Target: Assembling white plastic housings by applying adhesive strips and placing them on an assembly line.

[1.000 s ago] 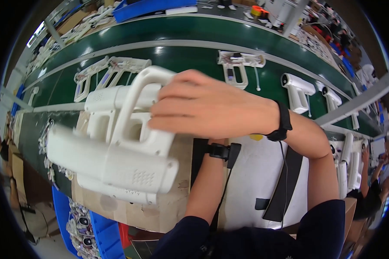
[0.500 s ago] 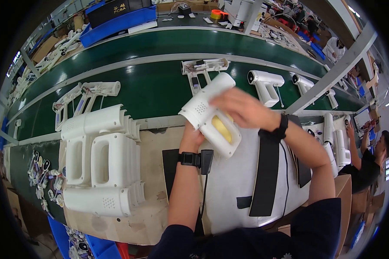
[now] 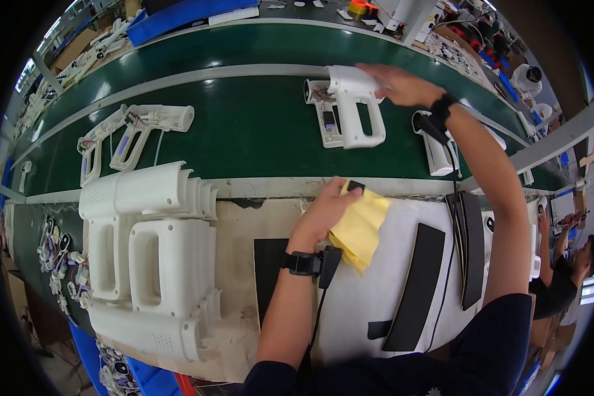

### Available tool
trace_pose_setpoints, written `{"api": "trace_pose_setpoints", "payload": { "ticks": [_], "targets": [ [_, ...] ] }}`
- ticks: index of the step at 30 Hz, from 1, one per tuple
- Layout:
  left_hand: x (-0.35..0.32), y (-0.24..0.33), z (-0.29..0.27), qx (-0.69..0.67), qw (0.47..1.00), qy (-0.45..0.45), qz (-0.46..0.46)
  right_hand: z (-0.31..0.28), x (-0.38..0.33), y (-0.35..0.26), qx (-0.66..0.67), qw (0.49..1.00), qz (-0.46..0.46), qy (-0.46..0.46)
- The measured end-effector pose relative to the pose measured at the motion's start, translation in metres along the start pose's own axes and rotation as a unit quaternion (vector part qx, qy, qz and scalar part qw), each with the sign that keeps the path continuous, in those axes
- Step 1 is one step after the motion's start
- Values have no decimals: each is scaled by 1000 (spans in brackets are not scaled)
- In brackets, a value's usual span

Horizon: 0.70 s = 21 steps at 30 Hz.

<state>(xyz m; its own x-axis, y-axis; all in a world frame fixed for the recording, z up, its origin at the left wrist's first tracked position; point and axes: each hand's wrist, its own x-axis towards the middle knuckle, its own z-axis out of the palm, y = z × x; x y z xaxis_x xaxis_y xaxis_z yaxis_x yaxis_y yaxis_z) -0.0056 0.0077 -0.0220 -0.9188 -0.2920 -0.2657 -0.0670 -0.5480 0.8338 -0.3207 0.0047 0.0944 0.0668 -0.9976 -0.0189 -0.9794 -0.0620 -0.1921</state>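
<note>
My right hand reaches out over the green belt and holds the end of a white plastic housing shell with a loop handle. The shell stands beside and partly over an open housing half, whose wires and black part show at its left. Nearer me, my left hand is closed on a yellow cloth, which hangs over the pale work mat. A small black piece shows at its fingertips; I cannot tell what it is.
Stacked white shells stand at the left, beside loose small parts. Two open halves lie on the green belt. Right of the mat are black strips and a cable. A white handheld device lies under my right arm. Another person works at far right.
My right hand has carried the white shell away from me onto the belt, next to the open half. My left hand has let go of the shell and keeps the yellow cloth.
</note>
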Motion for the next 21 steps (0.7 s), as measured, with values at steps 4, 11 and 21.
{"api": "trace_pose_setpoints", "payload": {
  "ticks": [4,11,21],
  "targets": [
    [-2,-6,-9,91,995,-16,-29,15,37,12,35,993,64,-97],
    [1,-5,-6,178,984,-3,-20,36,48,28,13,990,81,-112],
    [-1,-4,-4,175,984,-15,-22,28,38,28,59,987,102,-112]
  ]
}}
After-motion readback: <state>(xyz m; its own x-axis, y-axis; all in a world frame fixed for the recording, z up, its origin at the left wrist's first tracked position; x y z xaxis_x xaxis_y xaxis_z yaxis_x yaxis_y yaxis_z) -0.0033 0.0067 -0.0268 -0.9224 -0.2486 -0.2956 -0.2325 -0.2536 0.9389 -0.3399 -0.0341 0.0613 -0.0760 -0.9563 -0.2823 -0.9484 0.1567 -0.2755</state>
